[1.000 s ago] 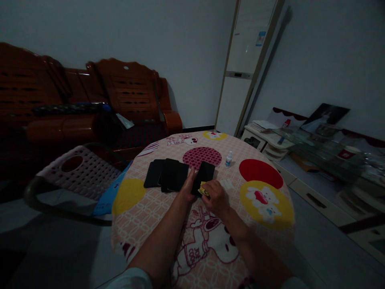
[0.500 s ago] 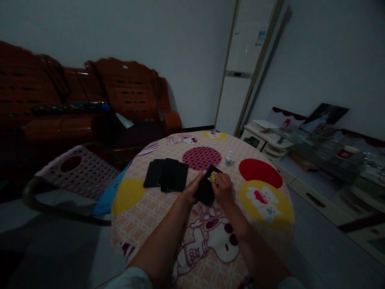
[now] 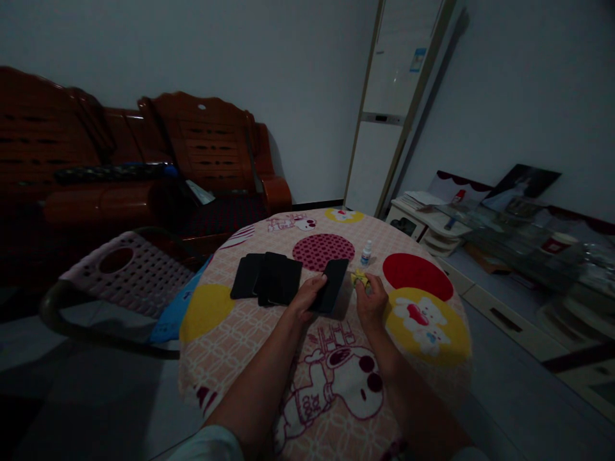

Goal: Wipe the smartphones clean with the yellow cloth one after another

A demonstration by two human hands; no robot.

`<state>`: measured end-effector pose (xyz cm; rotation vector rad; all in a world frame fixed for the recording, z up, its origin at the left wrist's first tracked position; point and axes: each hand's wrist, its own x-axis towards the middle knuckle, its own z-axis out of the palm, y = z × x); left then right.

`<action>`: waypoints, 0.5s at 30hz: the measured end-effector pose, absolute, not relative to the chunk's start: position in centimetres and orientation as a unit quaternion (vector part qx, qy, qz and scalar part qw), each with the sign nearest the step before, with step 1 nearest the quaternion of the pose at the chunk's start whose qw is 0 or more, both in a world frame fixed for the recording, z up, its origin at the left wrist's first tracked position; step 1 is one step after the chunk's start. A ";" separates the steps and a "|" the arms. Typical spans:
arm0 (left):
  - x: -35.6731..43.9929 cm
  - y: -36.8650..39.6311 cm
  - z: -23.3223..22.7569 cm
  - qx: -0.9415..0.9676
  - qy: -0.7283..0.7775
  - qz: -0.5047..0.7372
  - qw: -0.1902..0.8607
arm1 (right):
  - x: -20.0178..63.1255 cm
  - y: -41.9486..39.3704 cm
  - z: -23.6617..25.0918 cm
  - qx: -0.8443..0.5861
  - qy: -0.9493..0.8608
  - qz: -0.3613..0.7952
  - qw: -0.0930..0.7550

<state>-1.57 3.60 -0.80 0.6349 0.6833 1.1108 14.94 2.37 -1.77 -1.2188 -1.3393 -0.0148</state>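
Holding a black phone [image 3: 330, 285] by its near edge, the left hand [image 3: 307, 296] has its thumb on top and its fingers tucked under, so the phone tilts up a little off the round table [image 3: 240, 333]. The right hand [image 3: 371, 301] sits just to the right of the phone, pinching a small yellow cloth [image 3: 359, 277] between thumb and fingertips; the cloth is apart from the phone, just beside its far right corner.

To the left of the held phone lies a row of black phones [image 3: 266, 285], overlapping one another flat on the tablecloth, the nearest of them almost touching the left hand's knuckles. A small white bottle [image 3: 366, 253] stands upright beyond the cloth, near the far side of the table, between a dark red dotted circle and a plain red circle printed on the tablecloth. Nothing lies between the right hand and the bottle except the cloth itself.

Off the table's left edge stands a pale plastic chair [image 3: 125, 272] with a woven seat and a blue cushion against the table. Behind it runs a dark wooden sofa [image 3: 144, 160]. A tall white air conditioner [image 3: 389, 109] stands in the corner, and a low cabinet [image 3: 423, 224] cluttered with papers runs along the right wall.
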 end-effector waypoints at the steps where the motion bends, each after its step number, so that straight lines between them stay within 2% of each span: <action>1: -1.5 3.6 -0.8 0.296 0.306 0.508 0.749 | 14.8 2.2 -1.7 -0.524 -0.587 -0.007 0.617; 15: -1.4 4.0 -1.3 0.325 0.272 0.507 0.750 | 12.4 0.0 -0.2 -0.409 -0.694 -0.057 0.589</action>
